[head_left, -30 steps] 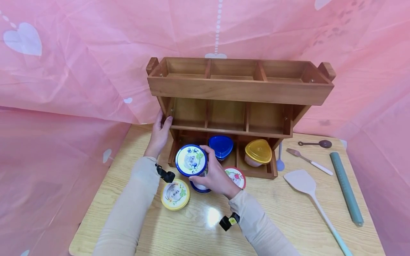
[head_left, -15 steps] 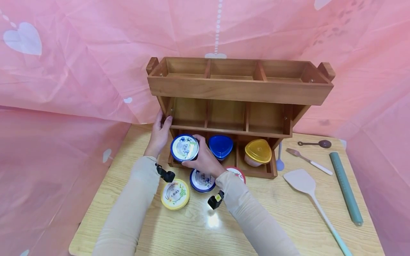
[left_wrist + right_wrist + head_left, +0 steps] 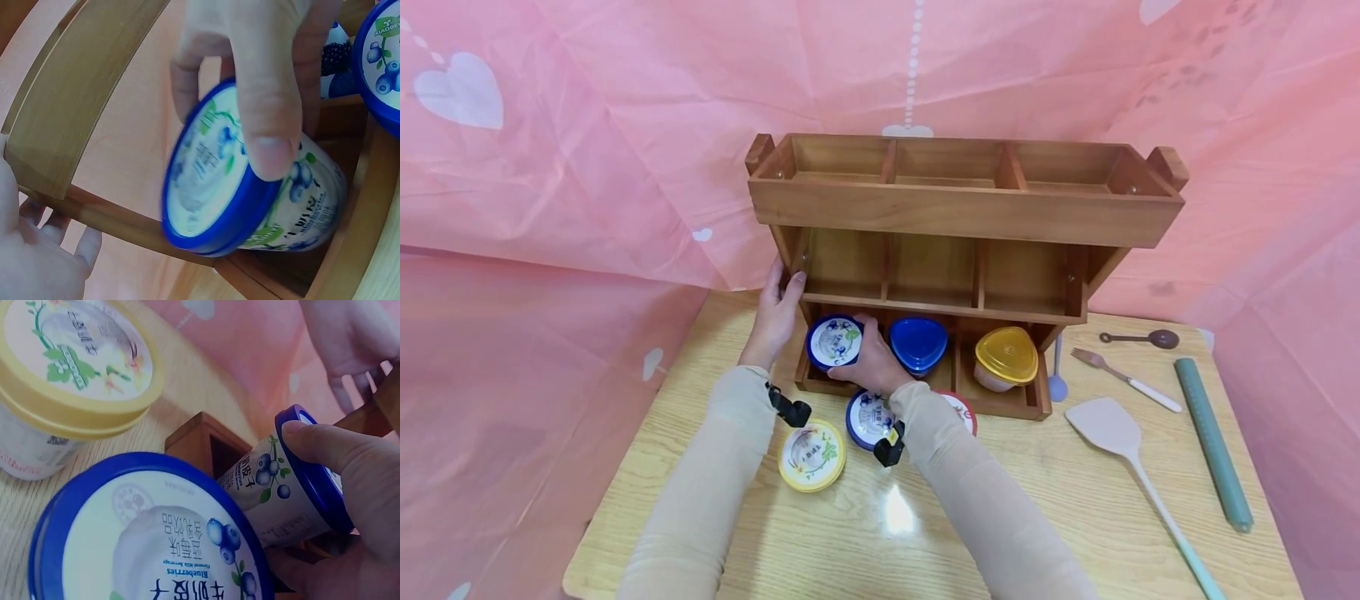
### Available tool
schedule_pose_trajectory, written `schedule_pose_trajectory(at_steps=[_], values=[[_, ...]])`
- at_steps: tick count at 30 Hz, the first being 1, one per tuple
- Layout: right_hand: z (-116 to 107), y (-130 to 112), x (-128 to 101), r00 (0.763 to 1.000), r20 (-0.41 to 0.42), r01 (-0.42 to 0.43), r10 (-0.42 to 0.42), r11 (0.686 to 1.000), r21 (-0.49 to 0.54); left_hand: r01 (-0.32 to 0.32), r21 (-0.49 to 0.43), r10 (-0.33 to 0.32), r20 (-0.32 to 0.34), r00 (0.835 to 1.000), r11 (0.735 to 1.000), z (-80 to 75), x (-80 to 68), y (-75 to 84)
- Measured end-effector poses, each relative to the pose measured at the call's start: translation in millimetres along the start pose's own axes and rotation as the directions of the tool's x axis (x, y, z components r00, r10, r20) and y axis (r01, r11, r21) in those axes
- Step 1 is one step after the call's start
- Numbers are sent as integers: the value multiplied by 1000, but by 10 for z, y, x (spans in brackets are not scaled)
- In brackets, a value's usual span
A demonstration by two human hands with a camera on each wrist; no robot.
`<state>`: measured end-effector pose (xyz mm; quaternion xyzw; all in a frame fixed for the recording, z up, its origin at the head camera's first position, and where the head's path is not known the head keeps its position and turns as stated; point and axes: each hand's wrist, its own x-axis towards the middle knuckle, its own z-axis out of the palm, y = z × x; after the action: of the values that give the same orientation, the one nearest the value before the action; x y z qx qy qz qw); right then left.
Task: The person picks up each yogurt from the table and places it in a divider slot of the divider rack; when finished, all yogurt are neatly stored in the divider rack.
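My right hand point(image 3: 872, 367) is curled round the blueberry cup point(image 3: 836, 342), thumb over the blue lid rim and fingers along the side wall, so it is holding the cup rather than open. The cup lies tilted, its long axis pointing from my palm into the leftmost bottom compartment of the wooden rack point(image 3: 962, 208); the lid faces up and towards me, and the base is already inside the opening, ahead of my fingers. My left hand point(image 3: 777, 310) sits to the left of the cup, fingers wrapped on the rack's left upright, gripping it. Just right of my right hand, the next compartment holds a blue-lidded container point(image 3: 917, 344). Behind my right wrist on the desk point(image 3: 1075, 517) stand another blueberry cup point(image 3: 867, 418) and a yellow-lidded cup point(image 3: 812, 455).
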<state>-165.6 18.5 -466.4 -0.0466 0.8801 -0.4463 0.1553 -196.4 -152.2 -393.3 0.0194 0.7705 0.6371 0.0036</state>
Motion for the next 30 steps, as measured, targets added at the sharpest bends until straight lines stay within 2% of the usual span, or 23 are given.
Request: schedule_pose_trajectory(at_steps=[6,11,17,24,30], values=[[37,70,91,998,10,-57,57,998,-2,-26,-32,25,-11,1000,999,3,0,-3],[55,114,135,995,11,-104,104,995,2,-10,-25,10,4,1000,1000,2,-11,1],[72,124,153,993,19,-115,115,993,-1,4,-14,-4,3,1000,1000,-4,-14,4],[69,100,113,996,9,-93,94,995,-47,0,-11,0,10,1000,1000,1,-14,-3],[7,21,-13,1000,-21,-13,12,996,-87,0,-23,1,11,1000,1000,-4,-8,5]])
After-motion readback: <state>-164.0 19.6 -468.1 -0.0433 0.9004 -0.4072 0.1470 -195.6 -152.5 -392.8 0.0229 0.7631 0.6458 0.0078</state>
